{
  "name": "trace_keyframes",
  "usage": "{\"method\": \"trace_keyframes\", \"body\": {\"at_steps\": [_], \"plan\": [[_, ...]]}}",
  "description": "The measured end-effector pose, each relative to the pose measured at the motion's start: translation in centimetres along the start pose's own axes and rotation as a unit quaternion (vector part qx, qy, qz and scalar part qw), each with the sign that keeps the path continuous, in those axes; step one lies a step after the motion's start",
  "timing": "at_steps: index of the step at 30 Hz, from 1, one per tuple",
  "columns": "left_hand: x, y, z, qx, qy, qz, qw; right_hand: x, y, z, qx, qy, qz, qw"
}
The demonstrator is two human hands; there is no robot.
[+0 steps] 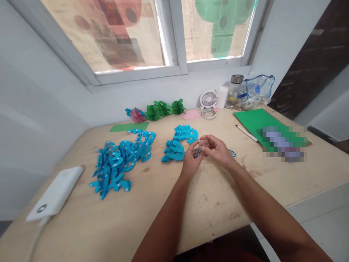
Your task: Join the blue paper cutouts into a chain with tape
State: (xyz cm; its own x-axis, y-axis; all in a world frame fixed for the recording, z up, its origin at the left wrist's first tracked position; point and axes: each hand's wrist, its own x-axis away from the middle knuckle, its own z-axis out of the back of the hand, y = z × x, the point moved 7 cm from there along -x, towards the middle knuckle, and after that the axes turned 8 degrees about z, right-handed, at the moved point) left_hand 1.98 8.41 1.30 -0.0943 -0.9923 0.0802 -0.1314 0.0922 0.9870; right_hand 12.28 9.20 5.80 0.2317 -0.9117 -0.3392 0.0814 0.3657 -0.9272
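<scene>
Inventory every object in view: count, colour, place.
Cutouts: many, blue, left and centre
Flowers: four, green and pink, back
Strip: one, green, back left
Slip: one, pink, back
Fan, cylinder: one each, white, back
Ring: one, pale, before fan
Bottle, bag: one each, clear, back right
Sheet: one, green, right
Pen: one, white, right
Pixelated thing: one, purplish, right
Device: one, white, left
Loop: one, bluish, centre
Table: one, beige, below
Window: one, white, behind
Left hand, right hand: one each, bare, centre

In front of the plastic fan [208, 99], matt blue paper pieces [110, 165] are borne by a table [152, 218] of knotted wood, while right of the fan a glossy, metal-capped bottle [233, 90] and a shiny plastic bag [264, 86] are seen.
</scene>
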Motion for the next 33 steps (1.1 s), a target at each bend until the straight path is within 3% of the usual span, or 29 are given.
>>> {"method": "trace_keyframes", "body": {"at_steps": [7,26,33], "plan": [[0.1,1.0,-0.4,-0.027,-0.018,-0.049,0.998,0.0,0.4,-0.4,0.01,-0.021,0.018,1.0],[0.1,0.5,-0.3,0.004,-0.01,-0.042,0.999,0.4,-0.1,-1.0,-0.064,-0.038,-0.006,0.997],[-0.1,0.2,-0.6,0.032,-0.037,-0.034,0.998,0.3,-0.3,-0.7,-0.108,-0.027,-0.016,0.994]]}}
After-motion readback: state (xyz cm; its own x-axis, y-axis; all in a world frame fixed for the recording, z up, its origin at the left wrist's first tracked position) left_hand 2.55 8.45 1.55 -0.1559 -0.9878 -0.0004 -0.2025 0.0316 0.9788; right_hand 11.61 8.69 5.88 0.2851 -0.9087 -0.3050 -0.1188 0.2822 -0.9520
